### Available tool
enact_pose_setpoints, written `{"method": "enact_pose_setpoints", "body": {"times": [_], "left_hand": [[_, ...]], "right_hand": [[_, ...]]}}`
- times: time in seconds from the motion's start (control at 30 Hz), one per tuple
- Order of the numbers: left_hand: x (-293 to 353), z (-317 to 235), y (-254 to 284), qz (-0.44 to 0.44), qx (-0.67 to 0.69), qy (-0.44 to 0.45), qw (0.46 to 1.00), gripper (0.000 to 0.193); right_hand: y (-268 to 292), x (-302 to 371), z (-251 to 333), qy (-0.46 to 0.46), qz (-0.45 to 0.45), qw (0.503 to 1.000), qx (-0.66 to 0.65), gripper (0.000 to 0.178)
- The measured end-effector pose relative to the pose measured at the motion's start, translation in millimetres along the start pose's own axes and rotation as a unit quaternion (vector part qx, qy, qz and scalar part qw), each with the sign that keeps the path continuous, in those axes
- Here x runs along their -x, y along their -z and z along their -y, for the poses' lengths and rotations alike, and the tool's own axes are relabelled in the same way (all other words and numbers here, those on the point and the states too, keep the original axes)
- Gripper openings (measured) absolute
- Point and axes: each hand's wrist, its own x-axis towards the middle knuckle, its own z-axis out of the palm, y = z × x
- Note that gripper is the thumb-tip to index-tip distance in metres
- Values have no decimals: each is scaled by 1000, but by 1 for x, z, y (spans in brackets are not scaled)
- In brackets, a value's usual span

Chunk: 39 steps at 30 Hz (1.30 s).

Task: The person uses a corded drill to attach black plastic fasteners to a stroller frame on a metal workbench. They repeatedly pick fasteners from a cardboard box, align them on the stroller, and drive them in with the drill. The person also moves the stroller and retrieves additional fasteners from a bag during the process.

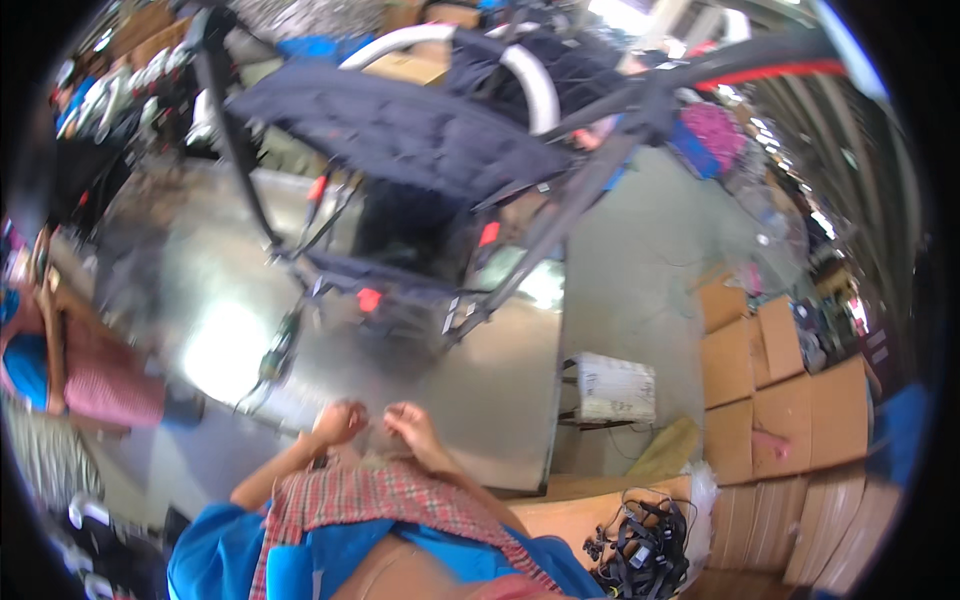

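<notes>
My left hand (342, 422) is closed, its fingers curled together just over the near edge of a shiny metal table (400, 385). Close beside it, my right hand (410, 424) has its fingers bent in a pinch. Whatever either hand may hold is too small or blurred to make out. Beyond them stands a stroller frame (560, 225) with dark tubes, a quilted dark blue fabric seat (400, 120) and red clips (369, 299). A dark corded hand tool (281, 348) lies on the table, nearest to my left hand.
At the left, another person (100, 385) stands by the table. A white-topped stool (615, 388) is at the table's right side, with cardboard boxes (780, 400) stacked farther right. Tangled black straps (645, 550) lie on a tan surface near my right arm.
</notes>
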Motion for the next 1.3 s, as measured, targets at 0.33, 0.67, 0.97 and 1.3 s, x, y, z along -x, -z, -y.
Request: {"method": "enact_pose_setpoints", "body": {"times": [0.33, 0.67, 0.97, 1.3], "left_hand": [[-34, 102, 107, -289, -144, 235, 917, 50], [-75, 154, 103, -110, -104, 329, 932, 59], [-81, 216, 99, -64, 275, 327, 902, 45], [64, 100, 150, 32, 609, 220, 761, 44]], "right_hand": [[-16, 3, 15, -14, -35, 999, -1, 14], [-30, -2, 53, 176, -136, 963, 149, 14], [-52, -51, 202, 412, -121, 642, 635, 18], [-41, -54, 240, 291, 97, 705, 640, 9]]}}
